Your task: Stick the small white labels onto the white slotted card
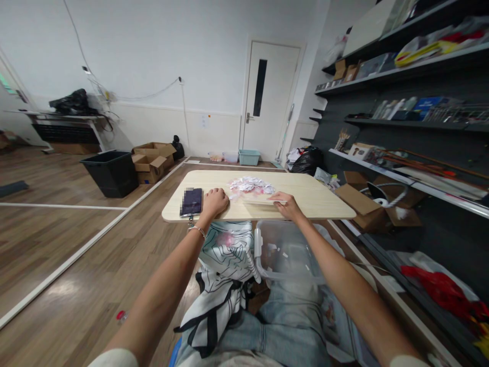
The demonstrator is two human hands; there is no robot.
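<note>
Here, pinching a thin flat board with the right hand, near a heap of white scraps on the surface. Resting the left hand beside a phone, with bent fingers, too hidden to tell any grip.

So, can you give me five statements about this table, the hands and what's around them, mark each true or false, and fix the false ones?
1. The right hand holds a thin, pale, flat piece. True.
2. The left hand is holding the dark phone. False: the phone lies on the table, beside that hand.
3. A pile of small white pieces is on the table, beyond the hands. True.
4. The bracelet is on the right wrist. False: it is on the left.
5. The door in the far wall stands wide open. False: it is shut.
</note>
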